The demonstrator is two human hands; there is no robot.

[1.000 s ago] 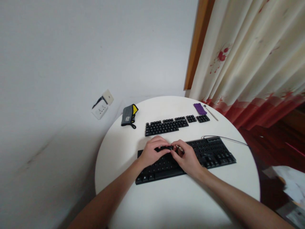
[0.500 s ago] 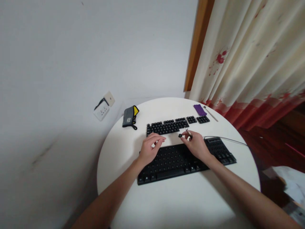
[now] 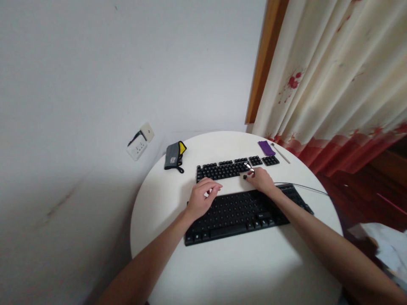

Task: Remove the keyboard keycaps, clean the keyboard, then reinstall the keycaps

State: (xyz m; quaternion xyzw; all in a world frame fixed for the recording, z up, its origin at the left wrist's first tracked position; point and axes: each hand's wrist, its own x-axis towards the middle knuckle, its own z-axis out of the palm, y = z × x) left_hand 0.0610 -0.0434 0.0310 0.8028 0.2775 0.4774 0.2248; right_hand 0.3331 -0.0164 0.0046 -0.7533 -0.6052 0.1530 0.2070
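A black keycap (image 3: pixel 244 177) sits at the right hand's (image 3: pixel 261 179) fingertips, low over the white table, at 12 o'clock from the keyboard (image 3: pixel 244 212). A slim metal puller (image 3: pixel 250 170) juts from the same fingers toward 11 o'clock. The keyboard is black, flat, its long side running 8 to 2 o'clock, cable at its 2 o'clock end. The laid-out keycaps (image 3: pixel 233 167) form neat black rows just beyond, at 12 o'clock.
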